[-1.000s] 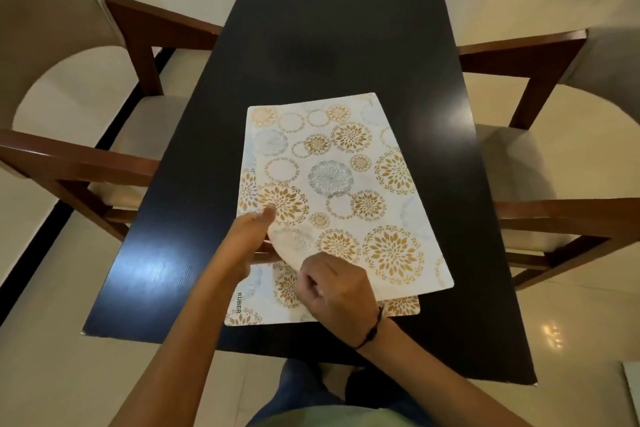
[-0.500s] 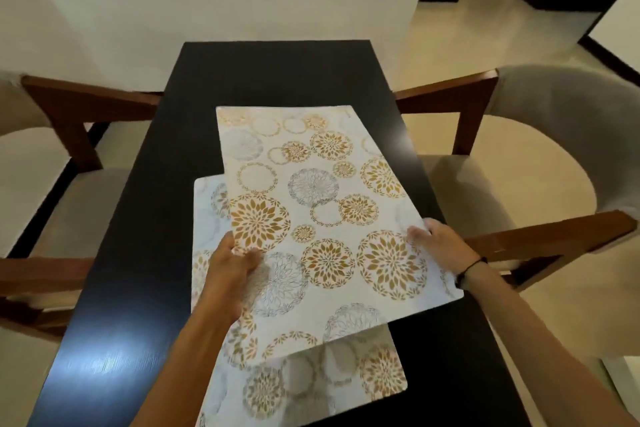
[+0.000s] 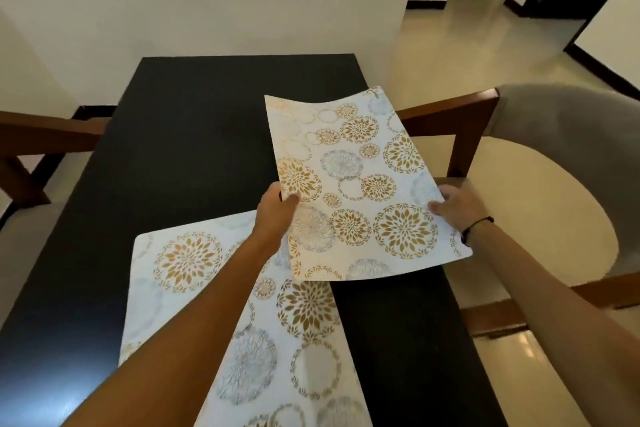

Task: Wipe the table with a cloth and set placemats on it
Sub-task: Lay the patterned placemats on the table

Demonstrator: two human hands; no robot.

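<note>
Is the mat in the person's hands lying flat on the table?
No, both the left hand and right hand hold the lifted mat above the table.

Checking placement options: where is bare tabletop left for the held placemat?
Bare table spans the far half up to the wall, plus a strip along the left edge. The near middle is taken by the flat placemat. Both hands hold the lifted placemat over the right edge.

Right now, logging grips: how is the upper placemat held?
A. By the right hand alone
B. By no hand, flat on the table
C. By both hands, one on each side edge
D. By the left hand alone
C: the left hand pinches the upper placemat at its left edge and the right hand grips its right edge.
</note>
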